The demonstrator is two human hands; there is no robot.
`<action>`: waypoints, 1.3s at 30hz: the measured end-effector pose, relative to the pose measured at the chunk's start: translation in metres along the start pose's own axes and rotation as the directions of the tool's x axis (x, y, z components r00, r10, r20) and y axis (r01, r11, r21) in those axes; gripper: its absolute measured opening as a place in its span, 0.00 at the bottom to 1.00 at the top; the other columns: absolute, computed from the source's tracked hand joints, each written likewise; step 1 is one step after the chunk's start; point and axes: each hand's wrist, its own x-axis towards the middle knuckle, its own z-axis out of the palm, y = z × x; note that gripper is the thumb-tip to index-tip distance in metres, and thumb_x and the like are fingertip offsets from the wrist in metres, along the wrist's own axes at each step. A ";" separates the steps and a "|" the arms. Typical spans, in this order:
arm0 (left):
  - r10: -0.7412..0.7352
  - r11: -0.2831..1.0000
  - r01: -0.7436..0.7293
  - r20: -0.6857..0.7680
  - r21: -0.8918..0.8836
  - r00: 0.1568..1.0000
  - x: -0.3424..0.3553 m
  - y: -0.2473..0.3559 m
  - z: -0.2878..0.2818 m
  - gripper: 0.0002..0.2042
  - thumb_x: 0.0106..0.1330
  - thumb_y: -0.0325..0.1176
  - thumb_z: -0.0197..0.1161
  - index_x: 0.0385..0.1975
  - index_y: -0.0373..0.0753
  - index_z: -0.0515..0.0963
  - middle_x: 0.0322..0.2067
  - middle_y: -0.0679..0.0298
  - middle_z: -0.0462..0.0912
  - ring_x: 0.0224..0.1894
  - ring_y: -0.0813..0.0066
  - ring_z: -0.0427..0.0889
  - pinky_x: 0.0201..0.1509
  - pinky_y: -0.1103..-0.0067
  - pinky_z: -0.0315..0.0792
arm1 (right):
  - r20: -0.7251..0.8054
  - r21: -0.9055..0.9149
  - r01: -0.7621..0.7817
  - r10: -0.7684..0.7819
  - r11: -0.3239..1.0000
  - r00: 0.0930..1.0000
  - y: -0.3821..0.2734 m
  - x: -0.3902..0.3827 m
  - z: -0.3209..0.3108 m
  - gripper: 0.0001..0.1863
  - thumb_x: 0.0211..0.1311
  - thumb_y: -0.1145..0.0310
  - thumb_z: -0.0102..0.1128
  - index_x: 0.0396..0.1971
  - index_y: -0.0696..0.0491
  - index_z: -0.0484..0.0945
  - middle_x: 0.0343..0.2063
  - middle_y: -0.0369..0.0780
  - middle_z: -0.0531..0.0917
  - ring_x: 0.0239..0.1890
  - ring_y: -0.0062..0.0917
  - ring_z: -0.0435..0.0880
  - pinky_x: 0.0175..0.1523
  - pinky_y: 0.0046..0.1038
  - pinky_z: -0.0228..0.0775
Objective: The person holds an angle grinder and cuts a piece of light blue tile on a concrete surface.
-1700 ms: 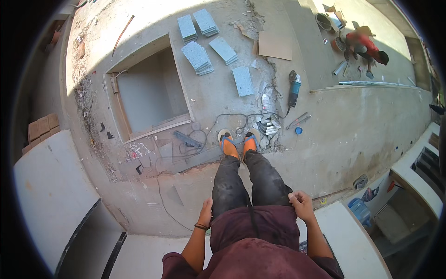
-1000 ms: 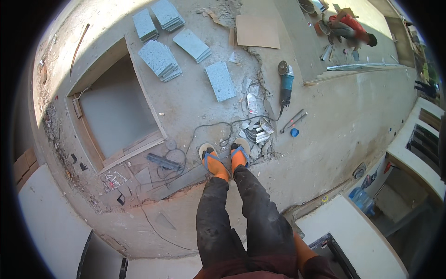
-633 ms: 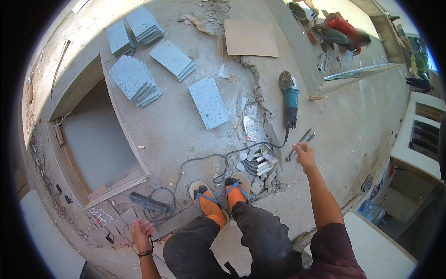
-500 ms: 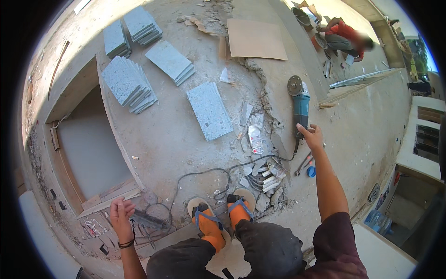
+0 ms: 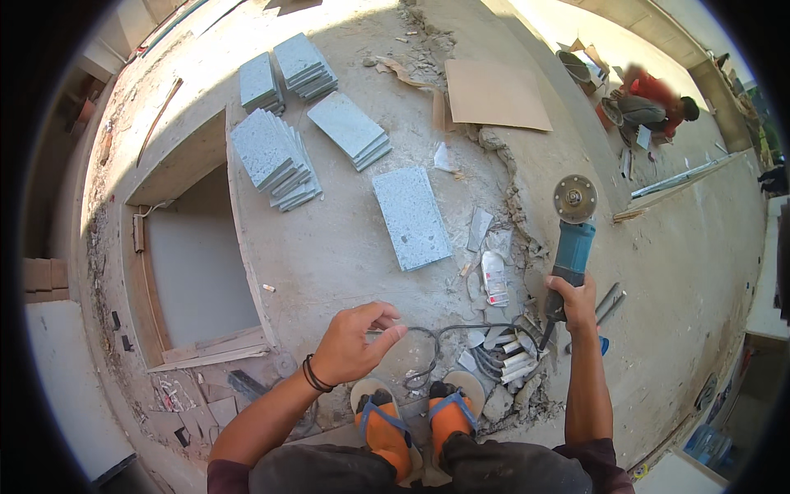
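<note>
My right hand (image 5: 577, 303) is closed around the dark rear handle of a teal angle grinder (image 5: 571, 251), with its cutting disc (image 5: 575, 198) pointing away from me. From the handle's end a black power cord (image 5: 477, 326) loops left across the concrete. My left hand (image 5: 360, 342) hovers over that cord, thumb and curled fingers apart, with nothing visible in it. Ahead of it lies a small stack of grey speckled tiles (image 5: 411, 218). Between the tiles and the grinder is a white plastic packet (image 5: 494, 278) among scraps.
Several more tile stacks (image 5: 276, 156) stand farther left, beside a framed floor opening (image 5: 202, 255). A cardboard sheet (image 5: 496, 95) lies ahead, near a broken concrete ridge (image 5: 514, 185). Short white offcuts (image 5: 518, 360) are piled near my feet. Another person (image 5: 650, 103) crouches far right.
My right hand has gone from touching the grinder's handle to gripping it. My left hand has come rightward and forward over the cord. The whole view has shifted.
</note>
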 end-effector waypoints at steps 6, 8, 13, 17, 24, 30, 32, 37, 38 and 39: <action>-0.005 0.996 0.034 0.330 -0.083 0.944 0.000 0.011 0.066 0.21 0.69 0.42 0.73 0.53 0.31 0.80 0.41 0.51 0.89 0.46 0.63 0.90 0.55 0.70 0.81 | 0.419 0.608 -0.215 -0.079 0.764 0.905 -0.002 -0.096 0.056 0.21 0.55 0.70 0.72 0.47 0.64 0.79 0.41 0.48 0.87 0.38 0.32 0.90 0.45 0.35 0.86; 0.044 0.985 0.006 0.284 -0.172 0.958 -0.001 0.012 0.090 0.26 0.68 0.46 0.74 0.56 0.31 0.79 0.45 0.49 0.89 0.50 0.59 0.90 0.56 0.68 0.81 | 0.481 0.572 -0.284 -0.034 0.770 0.876 -0.001 -0.096 0.059 0.18 0.54 0.73 0.71 0.44 0.64 0.80 0.38 0.48 0.88 0.37 0.32 0.90 0.43 0.34 0.86; -0.070 0.950 0.176 0.374 -0.257 0.925 -0.025 0.015 0.121 0.38 0.63 0.46 0.79 0.66 0.31 0.68 0.47 0.50 0.87 0.51 0.65 0.88 0.60 0.69 0.79 | 0.448 0.574 -0.425 0.166 0.700 0.879 0.001 -0.117 0.083 0.14 0.56 0.76 0.69 0.41 0.66 0.81 0.35 0.47 0.88 0.35 0.34 0.90 0.42 0.35 0.88; -0.120 0.954 0.186 0.265 -0.236 0.957 -0.035 0.016 0.130 0.40 0.63 0.40 0.79 0.68 0.29 0.64 0.43 0.51 0.87 0.48 0.67 0.88 0.54 0.71 0.82 | 0.392 0.608 -0.425 0.212 0.671 0.895 -0.013 -0.122 0.100 0.12 0.57 0.77 0.69 0.40 0.67 0.81 0.33 0.48 0.87 0.35 0.35 0.91 0.42 0.37 0.90; -0.159 0.984 0.169 0.150 -0.052 0.976 -0.043 0.008 0.144 0.34 0.66 0.36 0.74 0.64 0.26 0.63 0.41 0.47 0.86 0.41 0.62 0.89 0.44 0.68 0.81 | 0.342 0.565 -0.361 0.187 0.742 0.921 -0.002 -0.135 0.114 0.10 0.58 0.75 0.70 0.38 0.63 0.81 0.29 0.46 0.86 0.27 0.31 0.88 0.36 0.32 0.85; -0.127 0.991 0.131 0.223 -0.007 0.967 -0.045 0.007 0.139 0.33 0.70 0.36 0.70 0.67 0.26 0.61 0.47 0.42 0.82 0.49 0.48 0.86 0.53 0.63 0.78 | 0.333 0.594 -0.340 0.162 0.730 0.929 0.003 -0.141 0.117 0.11 0.57 0.76 0.76 0.36 0.61 0.82 0.28 0.43 0.86 0.26 0.27 0.87 0.34 0.28 0.83; -0.125 0.991 0.131 0.226 -0.011 0.966 -0.047 0.005 0.143 0.33 0.70 0.35 0.69 0.68 0.26 0.60 0.48 0.41 0.82 0.51 0.47 0.85 0.55 0.62 0.77 | 0.331 0.595 -0.358 0.186 0.720 0.925 0.005 -0.142 0.113 0.11 0.55 0.77 0.78 0.35 0.61 0.83 0.28 0.41 0.86 0.26 0.26 0.87 0.34 0.27 0.82; -0.139 0.988 0.151 0.266 -0.027 0.954 -0.048 0.006 0.144 0.35 0.70 0.35 0.68 0.69 0.25 0.59 0.51 0.39 0.81 0.54 0.45 0.84 0.58 0.61 0.76 | 0.375 0.591 -0.386 0.182 0.708 0.909 0.018 -0.143 0.112 0.09 0.55 0.79 0.71 0.36 0.64 0.84 0.31 0.44 0.88 0.30 0.28 0.88 0.41 0.30 0.84; -0.139 0.988 0.152 0.273 -0.027 0.952 -0.048 0.006 0.144 0.35 0.70 0.35 0.68 0.70 0.25 0.58 0.52 0.39 0.81 0.54 0.45 0.84 0.59 0.61 0.76 | 0.362 0.595 -0.395 0.205 0.700 0.909 0.018 -0.144 0.110 0.09 0.55 0.79 0.70 0.36 0.64 0.84 0.32 0.44 0.88 0.31 0.29 0.88 0.41 0.30 0.84; -0.148 0.987 0.159 0.272 -0.018 0.951 -0.051 0.005 0.140 0.35 0.70 0.35 0.67 0.70 0.25 0.58 0.52 0.38 0.80 0.55 0.44 0.84 0.59 0.61 0.76 | 0.361 0.599 -0.410 0.225 0.688 0.905 0.012 -0.148 0.112 0.09 0.55 0.79 0.70 0.36 0.65 0.84 0.32 0.45 0.88 0.32 0.29 0.89 0.42 0.31 0.84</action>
